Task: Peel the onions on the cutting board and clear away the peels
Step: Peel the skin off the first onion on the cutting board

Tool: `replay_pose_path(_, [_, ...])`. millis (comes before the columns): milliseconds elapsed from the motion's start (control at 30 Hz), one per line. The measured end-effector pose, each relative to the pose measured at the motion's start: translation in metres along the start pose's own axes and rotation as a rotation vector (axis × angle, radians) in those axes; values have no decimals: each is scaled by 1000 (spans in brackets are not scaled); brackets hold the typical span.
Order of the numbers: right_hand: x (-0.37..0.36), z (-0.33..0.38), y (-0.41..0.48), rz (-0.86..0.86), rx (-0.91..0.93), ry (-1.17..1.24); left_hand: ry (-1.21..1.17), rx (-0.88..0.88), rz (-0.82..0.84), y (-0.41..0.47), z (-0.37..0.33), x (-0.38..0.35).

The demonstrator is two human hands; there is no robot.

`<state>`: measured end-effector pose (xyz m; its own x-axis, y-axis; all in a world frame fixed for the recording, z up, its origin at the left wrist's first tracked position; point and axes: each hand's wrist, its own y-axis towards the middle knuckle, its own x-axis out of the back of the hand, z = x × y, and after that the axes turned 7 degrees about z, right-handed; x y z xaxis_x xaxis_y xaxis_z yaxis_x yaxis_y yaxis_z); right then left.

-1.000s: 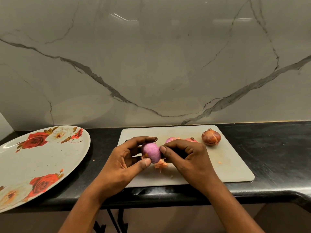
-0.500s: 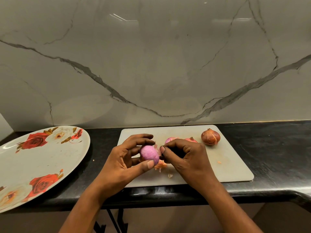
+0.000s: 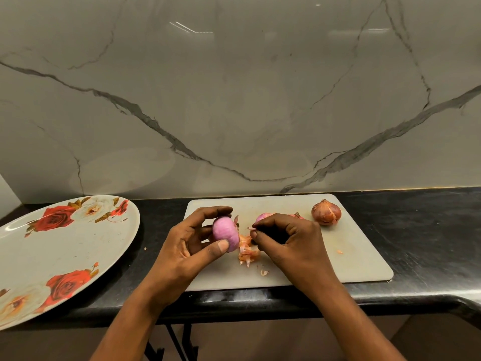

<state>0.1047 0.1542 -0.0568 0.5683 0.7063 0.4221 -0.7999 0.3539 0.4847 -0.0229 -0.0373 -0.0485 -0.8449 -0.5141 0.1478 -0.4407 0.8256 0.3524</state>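
Note:
My left hand point(image 3: 190, 246) holds a peeled pink onion point(image 3: 226, 233) between thumb and fingers, just above the white cutting board point(image 3: 351, 256). My right hand point(image 3: 289, 238) sits to its right, thumb and forefinger pinched on a thin strip of peel point(image 3: 252, 228). A heap of orange peels point(image 3: 248, 250) lies on the board between the hands. Behind my right hand another pink onion point(image 3: 261, 217) and a third onion point(image 3: 296, 216) are partly hidden. An unpeeled brown onion point(image 3: 326, 212) stands at the board's far right.
A large oval plate with red roses point(image 3: 52, 251) lies on the black counter point(image 3: 429, 243) to the left, overhanging the front edge. A marble wall rises behind. Small peel bits lie on the board's right half point(image 3: 339, 251) and near my right wrist point(image 3: 264, 272).
My hands have drawn apart: the left one moved the onion slightly left, and the right one pulled away with a strip of peel pinched. More peel lies on the board.

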Motion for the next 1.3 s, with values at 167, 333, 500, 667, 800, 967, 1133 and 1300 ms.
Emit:
replay_pose_path(167, [0,2,0,16,43,-24,40,20,-3,2,2,-2])
replay_pose_path(333, [-1,2,0,119,53,28,44,26,20,2,2,-2])
replay_pose_path(500, [-1,-1,2,120,116,0,31,21,37,2,0,-3])
replay_pose_path(667, [0,-5,0,106,115,-38,24,19,30,2,-1,-3])
replay_pose_path(800, [0,-4,0,119,118,-33,-10,33,36,4,0,-3])
replay_pose_path(967, [0,-4,0,112,75,-8,-174,66,-92,8,3,1])
replay_pose_path(1133, [0,-4,0,29,75,-35,-195,145,-172,10,2,-2])
replay_pose_path(1300, [-3,-2,-1,45,16,-34,-165,175,-240,12,-1,-5])
